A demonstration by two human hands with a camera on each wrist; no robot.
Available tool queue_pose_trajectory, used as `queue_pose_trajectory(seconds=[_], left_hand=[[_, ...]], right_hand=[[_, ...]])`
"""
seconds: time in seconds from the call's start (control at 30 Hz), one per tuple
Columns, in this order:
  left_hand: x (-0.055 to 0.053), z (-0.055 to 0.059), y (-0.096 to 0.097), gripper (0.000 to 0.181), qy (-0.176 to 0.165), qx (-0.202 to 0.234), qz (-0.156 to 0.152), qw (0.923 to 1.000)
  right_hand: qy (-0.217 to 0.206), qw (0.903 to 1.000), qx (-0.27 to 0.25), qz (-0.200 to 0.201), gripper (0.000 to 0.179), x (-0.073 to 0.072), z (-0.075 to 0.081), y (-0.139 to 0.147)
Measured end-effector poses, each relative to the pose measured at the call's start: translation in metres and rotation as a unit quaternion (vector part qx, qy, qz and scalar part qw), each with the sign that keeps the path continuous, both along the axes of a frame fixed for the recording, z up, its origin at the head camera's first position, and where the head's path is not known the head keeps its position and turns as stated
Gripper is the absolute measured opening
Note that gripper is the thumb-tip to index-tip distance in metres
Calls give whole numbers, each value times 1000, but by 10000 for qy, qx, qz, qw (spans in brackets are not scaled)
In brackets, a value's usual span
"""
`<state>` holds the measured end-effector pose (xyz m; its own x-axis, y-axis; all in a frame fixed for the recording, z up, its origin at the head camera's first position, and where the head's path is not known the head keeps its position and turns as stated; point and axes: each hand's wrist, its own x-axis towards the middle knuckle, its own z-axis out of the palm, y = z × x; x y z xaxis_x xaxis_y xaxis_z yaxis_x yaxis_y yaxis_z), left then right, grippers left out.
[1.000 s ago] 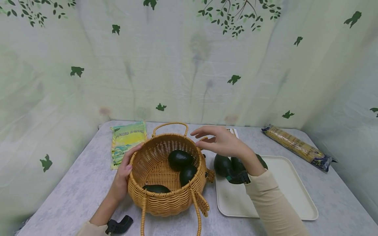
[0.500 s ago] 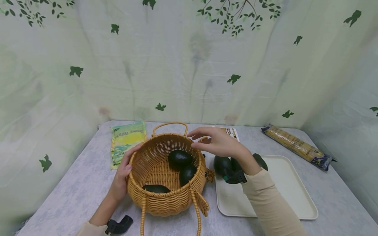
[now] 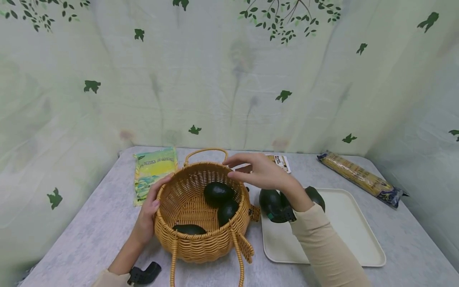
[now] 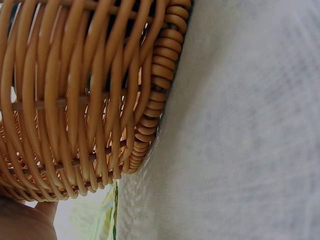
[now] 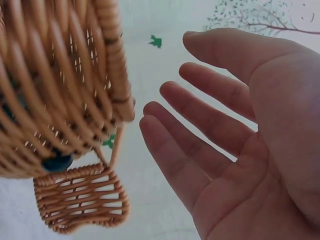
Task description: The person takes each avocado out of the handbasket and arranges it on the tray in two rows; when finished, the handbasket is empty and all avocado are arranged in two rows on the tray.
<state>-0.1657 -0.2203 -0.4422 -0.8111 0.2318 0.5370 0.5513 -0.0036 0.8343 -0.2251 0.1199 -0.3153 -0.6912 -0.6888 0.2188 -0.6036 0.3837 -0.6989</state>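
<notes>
The left hand (image 3: 148, 211) rests along the left side of the basket (image 3: 204, 251), fingers stretched forward against the outer wall. The right forearm (image 3: 324, 243) slants over the tray (image 3: 353, 227), its right hand (image 3: 263, 171) hovering just beside the right rim, thumb wide of the loosely bent fingers. In the basket, two avocados (image 3: 218, 193) lie at right, a third near the front.

The basket (image 3: 202, 249) stands on the surface (image 3: 89, 223) with three avocados (image 3: 218, 194) inside: two at the right, one at the near side. Behind it, leftward, lies a packet (image 3: 155, 167). To its right, a tray (image 3: 344, 227) bears more avocados (image 3: 269, 202); behind that, farther right, lies a second packet (image 3: 360, 178).
</notes>
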Motion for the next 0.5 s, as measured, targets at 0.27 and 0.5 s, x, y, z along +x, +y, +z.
queue_pose_trajectory(seconds=[0.27,0.5], left_hand=[[1,-1,0,56,-24,-1,-5,10000],[0,0,0,56,37,0,-9,10000]], right_hand=[[-107,9996,-33,250,36,0,0,-13],[-16,9994,134,311,34,-1,3,-20]])
